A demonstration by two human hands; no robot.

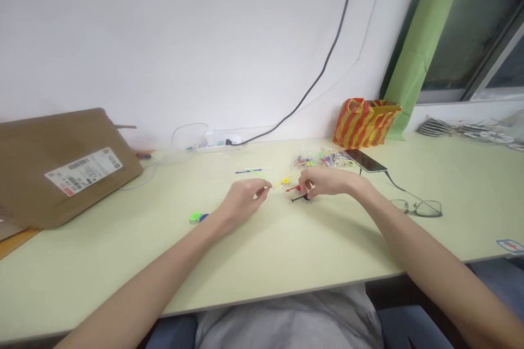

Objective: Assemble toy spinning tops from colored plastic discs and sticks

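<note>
My left hand (245,199) hovers over the middle of the table with thumb and fingertips drawn together; whether anything small is pinched there is hidden. Close beyond it lie a thin green arrow (257,173) and a blue arrow (249,171). My right hand (319,181) reaches down with its fingers closed at the round end of a black arrow spinner (301,198). Beside those fingers is a red arrow spinner (292,189), partly covered. A yellow arrow spinner (285,181) rests between the hands. Green (195,217) and blue (203,217) round pieces sit left of my left forearm.
Behind my right hand are clear bags of small coloured parts (323,158). A phone (365,160) with a cable, eyeglasses (426,208) and a striped bag (365,122) are on the right. A cardboard package (65,169) leans left; a power strip (216,144) lies by the wall.
</note>
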